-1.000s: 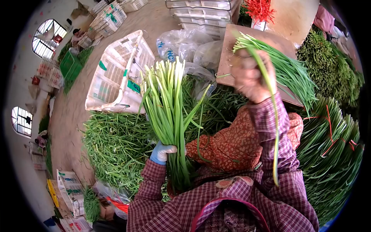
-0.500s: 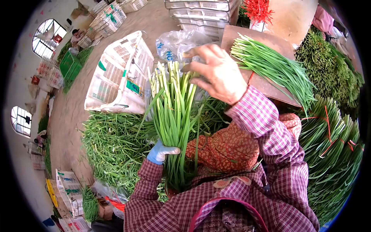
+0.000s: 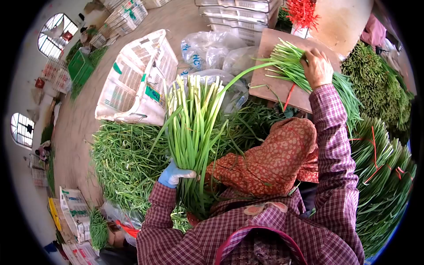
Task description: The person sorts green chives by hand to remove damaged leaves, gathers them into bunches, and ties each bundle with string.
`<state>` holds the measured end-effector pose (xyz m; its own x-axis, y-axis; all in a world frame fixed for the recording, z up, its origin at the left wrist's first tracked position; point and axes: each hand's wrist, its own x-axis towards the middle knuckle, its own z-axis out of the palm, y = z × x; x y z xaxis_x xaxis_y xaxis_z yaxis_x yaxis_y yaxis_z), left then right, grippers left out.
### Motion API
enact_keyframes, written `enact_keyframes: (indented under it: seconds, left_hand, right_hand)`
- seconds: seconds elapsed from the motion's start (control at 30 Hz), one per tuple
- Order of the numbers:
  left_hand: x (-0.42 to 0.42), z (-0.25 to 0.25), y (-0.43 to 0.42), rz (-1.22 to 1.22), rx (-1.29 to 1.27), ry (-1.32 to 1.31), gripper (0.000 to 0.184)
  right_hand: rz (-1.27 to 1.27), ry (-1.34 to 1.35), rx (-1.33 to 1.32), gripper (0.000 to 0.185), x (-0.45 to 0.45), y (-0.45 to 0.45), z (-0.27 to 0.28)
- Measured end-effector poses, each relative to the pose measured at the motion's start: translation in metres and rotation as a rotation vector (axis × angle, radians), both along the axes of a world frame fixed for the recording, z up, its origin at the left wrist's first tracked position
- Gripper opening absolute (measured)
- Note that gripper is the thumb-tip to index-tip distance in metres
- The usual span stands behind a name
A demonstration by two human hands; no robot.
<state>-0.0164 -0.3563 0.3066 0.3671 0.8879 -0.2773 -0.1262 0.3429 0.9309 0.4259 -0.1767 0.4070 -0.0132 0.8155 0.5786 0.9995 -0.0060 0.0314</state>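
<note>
My left hand (image 3: 176, 175), in a blue and white glove, is closed around a thick bunch of garlic chives (image 3: 190, 128), pale stem ends pointing away from me. Over on the brown board (image 3: 265, 86), my bare right hand (image 3: 318, 68) has its fingers curled on a second pile of garlic chives (image 3: 291, 66); its fingertips are partly hidden. One long stalk (image 3: 245, 70) arches between the held bunch and that pile. A red tie (image 3: 289, 96) hangs at the board's near edge.
Loose green leaves (image 3: 128, 163) are heaped at the left, below a white plastic crate (image 3: 132, 79). Clear plastic bags (image 3: 212, 48) lie behind the bunch. Tied chive bundles (image 3: 380, 176) line the right side. Stacked crates (image 3: 238, 22) and red ties (image 3: 302, 13) stand at the back.
My right hand has moved from above the held bunch to the pile on the board, and its spread fingers have curled. The left hand still grips its bunch, slightly further left.
</note>
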Motion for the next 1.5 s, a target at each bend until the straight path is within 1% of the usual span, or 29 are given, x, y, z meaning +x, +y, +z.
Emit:
enact_keyframes:
  seconds: [0.03, 0.07, 0.1, 0.13, 0.2, 0.23, 0.27, 0.3, 0.4, 0.47, 0.5, 0.57, 0.63, 0.67, 0.73, 0.8, 0.83, 0.87, 0.9, 0.93, 0.97, 1.03, 1.07, 1.1, 1.13, 1.17, 1.23, 1.3, 1.5]
  left_hand:
    - [0.002, 0.0, -0.001, 0.009, 0.001, 0.0, 0.056]
    - [0.003, 0.001, -0.001, 0.022, -0.007, 0.011, 0.057]
    - [0.003, 0.001, 0.001, 0.015, -0.037, 0.004, 0.058]
    - [0.004, 0.001, 0.004, 0.008, -0.067, -0.003, 0.06]
    - [0.015, 0.007, 0.004, 0.03, -0.058, 0.009, 0.062]
    - [0.018, 0.011, 0.005, 0.054, -0.042, 0.019, 0.064]
    - [0.016, 0.009, 0.006, -0.007, -0.043, 0.031, 0.069]
    - [0.019, 0.011, 0.007, -0.007, -0.041, 0.033, 0.069]
    - [0.027, 0.019, 0.008, -0.056, -0.12, 0.033, 0.075]
    - [0.032, 0.02, 0.009, -0.079, -0.087, 0.059, 0.076]
    - [0.034, 0.02, 0.009, -0.101, -0.054, 0.084, 0.077]
    - [0.035, 0.018, 0.008, -0.093, -0.058, 0.084, 0.08]
    - [0.034, 0.017, 0.011, -0.129, -0.061, 0.082, 0.081]
    - [0.034, 0.016, 0.011, -0.126, -0.064, 0.078, 0.081]
    - [0.033, 0.015, 0.011, -0.1, -0.025, 0.084, 0.08]
    - [0.035, 0.017, 0.009, -0.078, -0.003, 0.083, 0.079]
    - [0.035, 0.018, 0.008, -0.057, 0.018, 0.084, 0.077]
    - [0.035, 0.018, 0.008, -0.053, 0.018, 0.081, 0.077]
    - [0.034, 0.019, 0.009, -0.029, 0.025, 0.084, 0.071]
    - [0.034, 0.019, 0.01, -0.004, 0.033, 0.087, 0.065]
    - [0.034, 0.021, 0.01, -0.001, 0.033, 0.086, 0.065]
    - [0.039, 0.025, 0.012, 0.02, -0.038, 0.119, 0.061]
    - [0.041, 0.023, 0.012, 0.018, -0.04, 0.121, 0.061]
    - [0.045, 0.021, 0.012, 0.055, -0.019, 0.136, 0.059]
    - [0.048, 0.019, 0.012, 0.093, 0.004, 0.149, 0.056]
    - [0.052, 0.02, 0.012, 0.093, 0.004, 0.15, 0.056]
    - [0.059, 0.024, 0.01, 0.171, -0.065, 0.141, 0.053]
    - [0.061, 0.017, 0.009, 0.182, -0.001, 0.129, 0.05]
    - [0.066, 0.016, 0.009, 0.21, 0.098, 0.184, 0.047]
  right_hand:
    - [-0.069, -0.053, -0.11, 0.015, 0.0, -0.005, -0.002]
    - [-0.052, -0.047, -0.129, 0.018, -0.006, -0.009, -0.009]
    - [0.049, -0.005, -0.086, 0.02, -0.022, -0.016, -0.005]
    - [0.279, 0.059, 0.075, 0.022, -0.041, -0.022, -0.001]
    - [0.659, 0.225, 0.178, 0.024, -0.09, -0.036, 0.016]
    - [0.793, 0.314, 0.272, 0.023, -0.113, -0.044, 0.018]
    - [0.801, 0.324, 0.158, 0.023, -0.131, -0.054, 0.024]
    - [0.805, 0.337, 0.098, 0.026, -0.144, -0.058, 0.022]
    - [0.767, 0.289, 0.078, 0.031, -0.166, -0.067, 0.025]
    - [0.751, 0.277, 0.037, 0.035, -0.173, -0.064, 0.014]
    - [0.743, 0.304, 0.075, 0.026, -0.177, -0.062, 0.009]
    - [0.765, 0.311, 0.114, 0.024, -0.175, -0.058, 0.003]
    - [0.724, 0.25, 0.116, 0.021, -0.167, -0.056, 0.002]
    - [0.679, 0.258, 0.13, 0.02, -0.163, -0.044, -0.011]
    - [0.488, 0.214, 0.129, 0.018, -0.141, -0.04, 0.007]
    - [0.331, 0.249, 0.149, 0.014, -0.111, -0.027, 0.012]
    - [0.267, 0.153, 0.127, 0.013, -0.094, -0.022, 0.012]
    - [0.117, 0.157, -0.069, 0.014, -0.083, -0.022, 0.01]
    - [0.039, 0.092, -0.168, 0.019, -0.076, -0.024, 0.009]
    - [0.035, 0.084, -0.184, 0.021, -0.074, -0.027, 0.007]
    - [0.03, 0.076, -0.199, 0.024, -0.073, -0.031, 0.004]
    - [0.228, 0.257, -0.093, 0.028, -0.095, -0.043, 0.002]
    - [0.362, 0.336, -0.091, 0.026, -0.11, -0.055, 0.005]
    - [0.536, 0.431, 0.052, 0.023, -0.124, -0.058, -0.004]
    - [0.601, 0.552, -0.048, 0.023, -0.142, -0.072, 0.009]
    - [0.715, 0.653, -0.006, 0.024, -0.157, -0.076, 0.007]
    - [0.658, 0.685, -0.221, 0.029, -0.178, -0.09, 0.018]
    - [0.601, 0.628, -0.176, 0.034, -0.19, -0.09, 0.012]
    - [0.508, 0.626, -0.161, 0.032, -0.194, -0.082, 0.004]
